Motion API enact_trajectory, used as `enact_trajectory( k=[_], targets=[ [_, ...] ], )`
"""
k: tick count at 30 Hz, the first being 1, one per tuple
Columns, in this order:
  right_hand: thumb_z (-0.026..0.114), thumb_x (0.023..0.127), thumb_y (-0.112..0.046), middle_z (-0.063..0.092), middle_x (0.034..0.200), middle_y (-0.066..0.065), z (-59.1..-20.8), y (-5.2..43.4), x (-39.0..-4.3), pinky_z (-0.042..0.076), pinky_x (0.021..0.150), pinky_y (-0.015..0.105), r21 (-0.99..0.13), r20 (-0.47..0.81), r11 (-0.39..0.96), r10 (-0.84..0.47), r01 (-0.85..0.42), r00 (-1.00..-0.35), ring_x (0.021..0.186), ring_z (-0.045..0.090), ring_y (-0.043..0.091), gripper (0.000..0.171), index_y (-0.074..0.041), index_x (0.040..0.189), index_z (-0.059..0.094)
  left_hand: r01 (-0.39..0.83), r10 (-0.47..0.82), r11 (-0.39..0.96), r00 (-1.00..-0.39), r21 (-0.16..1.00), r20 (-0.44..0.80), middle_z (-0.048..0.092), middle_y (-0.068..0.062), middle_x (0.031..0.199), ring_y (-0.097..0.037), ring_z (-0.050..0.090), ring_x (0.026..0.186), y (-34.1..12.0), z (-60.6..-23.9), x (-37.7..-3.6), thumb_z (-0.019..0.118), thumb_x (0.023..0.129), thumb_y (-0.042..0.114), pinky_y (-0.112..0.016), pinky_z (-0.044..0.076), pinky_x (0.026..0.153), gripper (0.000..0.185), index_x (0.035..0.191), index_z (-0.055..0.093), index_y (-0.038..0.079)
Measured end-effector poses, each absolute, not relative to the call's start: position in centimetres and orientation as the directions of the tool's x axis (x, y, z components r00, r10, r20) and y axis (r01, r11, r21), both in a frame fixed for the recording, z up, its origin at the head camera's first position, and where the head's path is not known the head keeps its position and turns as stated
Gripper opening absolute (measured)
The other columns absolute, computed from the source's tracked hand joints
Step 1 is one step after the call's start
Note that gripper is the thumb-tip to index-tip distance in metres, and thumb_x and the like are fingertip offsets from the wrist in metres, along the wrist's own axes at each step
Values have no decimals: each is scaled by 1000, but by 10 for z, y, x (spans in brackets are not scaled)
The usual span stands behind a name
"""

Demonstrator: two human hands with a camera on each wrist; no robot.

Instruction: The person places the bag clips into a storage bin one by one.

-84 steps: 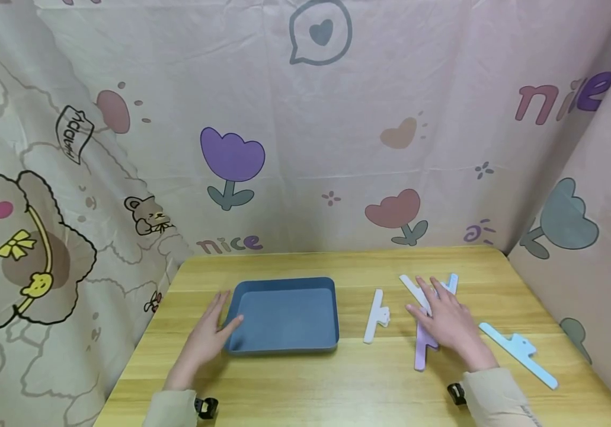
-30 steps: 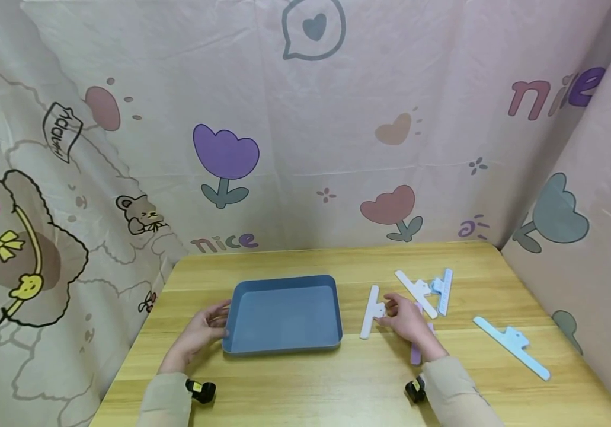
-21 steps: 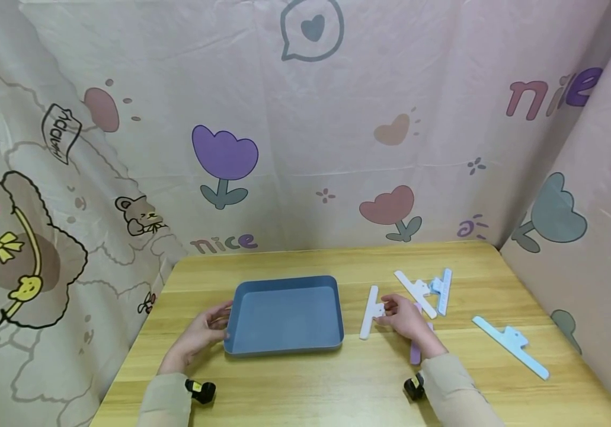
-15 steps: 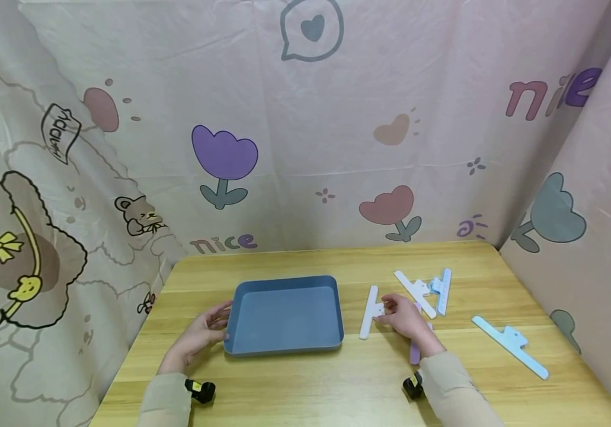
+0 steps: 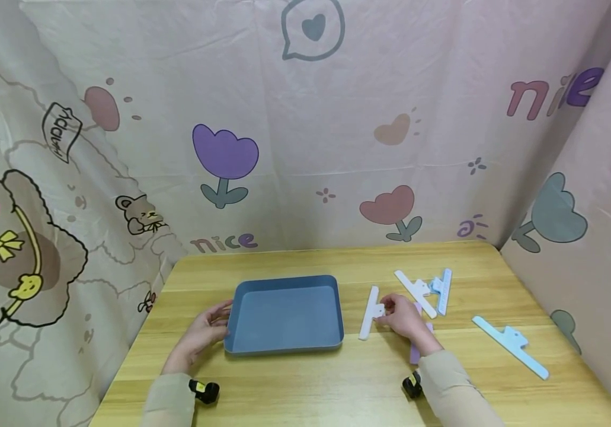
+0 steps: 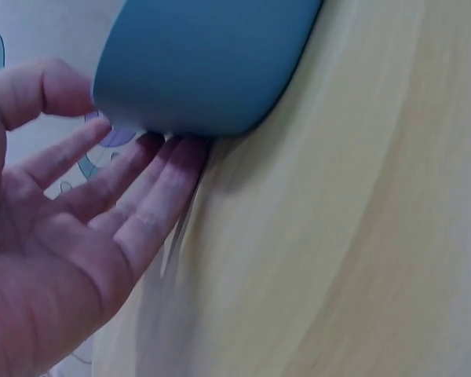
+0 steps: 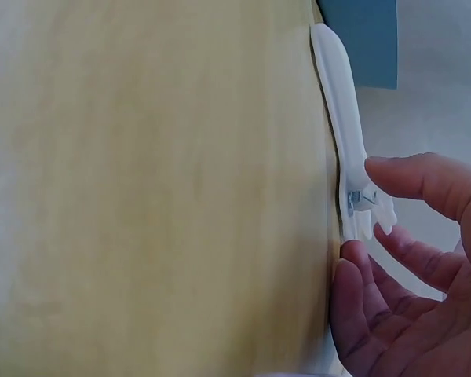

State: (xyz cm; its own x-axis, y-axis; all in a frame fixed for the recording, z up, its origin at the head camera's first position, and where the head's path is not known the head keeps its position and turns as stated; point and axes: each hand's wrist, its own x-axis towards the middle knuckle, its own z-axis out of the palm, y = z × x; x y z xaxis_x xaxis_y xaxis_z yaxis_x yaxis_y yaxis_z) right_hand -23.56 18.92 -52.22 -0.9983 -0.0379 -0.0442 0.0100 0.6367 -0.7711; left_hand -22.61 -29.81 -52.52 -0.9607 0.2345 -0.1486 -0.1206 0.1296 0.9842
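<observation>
A blue tray [image 5: 284,283] sits on the wooden table [image 5: 294,379], left of centre. My left hand [image 5: 216,319] lies against the tray's left side; in the left wrist view its straight fingers [image 6: 153,184] touch the tray [image 6: 204,63] under the rim, with the thumb beside it. A white clip [image 5: 369,313] lies just right of the tray. My right hand [image 5: 386,312] is at its tab. In the right wrist view, thumb and forefinger of the right hand [image 7: 363,210] pinch the tab of the white clip [image 7: 339,110].
More clips lie to the right: a white one [image 5: 415,292], a short light-blue one [image 5: 443,290], a purple one [image 5: 416,351] partly under my right forearm, and a long light-blue one [image 5: 511,346] near the right edge. Printed cloth walls close in the back and sides.
My right hand left the pile of clips on the right and came leftward to the white clip. Over the last second both hands have barely moved.
</observation>
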Motion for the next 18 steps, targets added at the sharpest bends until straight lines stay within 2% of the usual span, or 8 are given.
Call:
enact_trajectory(
  k=[5,9,18],
  targets=[
    [82,69,-4,62,91,8,-520,190,-234,50,74,35,-789,-45,615,-33,15,-998,82,57,21,43,5,107,62,-130,143,142,-978,981,-150,43,-30,141,-38,53,119,-289,-525,-225,57,82,-13,-31,54,79,72,149,34,-2],
    [80,71,-3,63,91,9,-518,195,-231,50,72,32,-813,-39,582,-30,14,-999,83,59,21,40,5,107,63,-130,134,135,-980,982,-148,44,-31,139,-37,54,116,-282,-524,-223,56,81,-14,-30,54,77,72,149,34,-4],
    [79,78,-6,61,110,19,-496,206,-225,54,75,33,-875,-26,483,1,23,-1000,97,62,29,49,8,121,59,-128,146,114,-979,985,-144,43,-30,141,-42,50,121,-267,-518,-216,53,80,-16,-32,53,81,72,149,34,-3]
  ],
)
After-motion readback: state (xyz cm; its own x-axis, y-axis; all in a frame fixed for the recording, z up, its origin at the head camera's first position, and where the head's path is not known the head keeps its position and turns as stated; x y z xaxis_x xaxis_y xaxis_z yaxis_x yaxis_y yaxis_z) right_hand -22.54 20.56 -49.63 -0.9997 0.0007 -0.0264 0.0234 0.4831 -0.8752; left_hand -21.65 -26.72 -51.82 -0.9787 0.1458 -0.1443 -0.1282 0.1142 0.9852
